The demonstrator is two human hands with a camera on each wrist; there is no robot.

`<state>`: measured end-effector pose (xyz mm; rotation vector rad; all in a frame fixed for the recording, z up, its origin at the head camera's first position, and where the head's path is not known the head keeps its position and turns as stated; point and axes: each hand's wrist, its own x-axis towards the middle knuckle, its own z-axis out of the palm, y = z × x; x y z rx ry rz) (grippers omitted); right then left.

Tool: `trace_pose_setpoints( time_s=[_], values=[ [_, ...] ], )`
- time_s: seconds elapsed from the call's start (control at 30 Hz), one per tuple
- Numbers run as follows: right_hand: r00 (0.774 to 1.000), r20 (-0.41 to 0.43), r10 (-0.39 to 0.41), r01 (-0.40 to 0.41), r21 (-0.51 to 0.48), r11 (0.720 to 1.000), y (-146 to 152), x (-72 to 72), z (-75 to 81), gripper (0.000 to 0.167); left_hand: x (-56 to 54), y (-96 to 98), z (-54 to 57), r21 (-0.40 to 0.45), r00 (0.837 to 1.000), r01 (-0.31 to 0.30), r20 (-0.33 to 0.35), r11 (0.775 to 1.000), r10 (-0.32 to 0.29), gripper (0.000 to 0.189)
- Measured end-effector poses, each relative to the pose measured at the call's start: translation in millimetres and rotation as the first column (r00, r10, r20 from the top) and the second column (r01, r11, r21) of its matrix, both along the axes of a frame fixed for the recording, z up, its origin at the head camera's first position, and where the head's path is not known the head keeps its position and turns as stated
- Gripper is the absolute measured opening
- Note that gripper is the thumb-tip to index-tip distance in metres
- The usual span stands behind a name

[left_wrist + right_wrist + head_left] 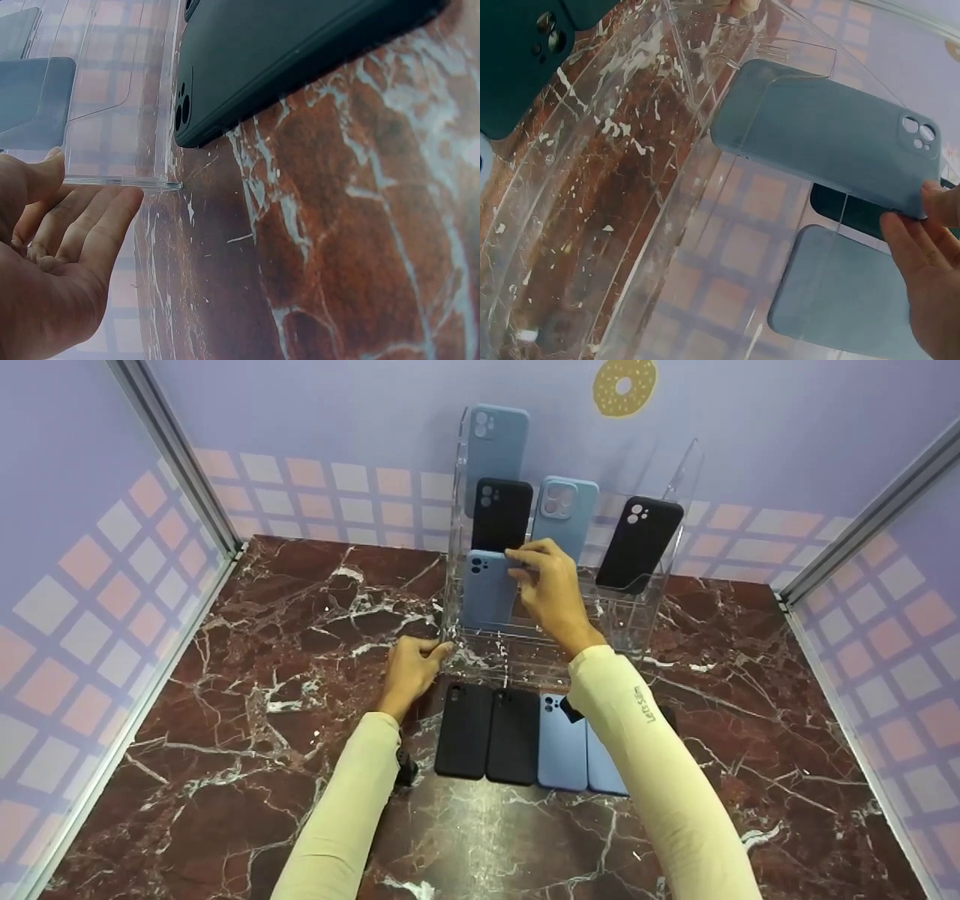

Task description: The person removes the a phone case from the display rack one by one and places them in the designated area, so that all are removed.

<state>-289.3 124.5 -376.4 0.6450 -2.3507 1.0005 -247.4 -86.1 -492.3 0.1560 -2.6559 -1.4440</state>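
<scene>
Right hand pinched a matte light-blue rectangular phone case, left hand gripping the clear-plastic tiered stand (lower left side).

The display stand sits on the tabletop, in front of the back wall. On its left side, phone cases stand one before another: the rear case highest, then the middle case, then the front case lowest. Right of the middle case stands a neighbouring case, and farther right the rightmost case. The left hand is at the stand's front left corner, the right hand at the front case's upper right. Before the stand, a row of phone cases lies side by side.
</scene>
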Motion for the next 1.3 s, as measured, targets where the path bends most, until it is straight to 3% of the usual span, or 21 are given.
trace_pose_setpoints(
  time_s=[0.33, 0.6, 0.87, 1.3],
  values=[
    [0.996, -0.089, -0.016, 0.005, -0.117, 0.993, 2, 3.7, 0.5, 0.029, -0.4, 0.0, -1.3, 0.004, 1.0, 0.007, -0.021, 1.0, -0.007, 0.026],
    [0.981, -0.192, 0.011, -0.047, -0.184, 0.982, 10, 16.0, 21.3, 0.026, 0.0, 0.5, -1.0, 0.005, 1.0, 0.005, 0.01, 1.0, -0.005, 0.03],
    [0.972, -0.229, 0.051, -0.094, -0.182, 0.979, 32, 42.9, 39.9, 0.02, 0.2, 0.0, -0.1, 0.011, 1.0, 0.002, -0.003, 1.0, -0.002, 0.031],
    [0.981, -0.192, -0.001, -0.013, -0.073, 0.997, 92, 94.0, 54.4, 0.022, 0.3, -0.6, -0.3, 0.0, 1.0, 0.01, -0.003, 1.0, -0.01, 0.03]
  ],
)
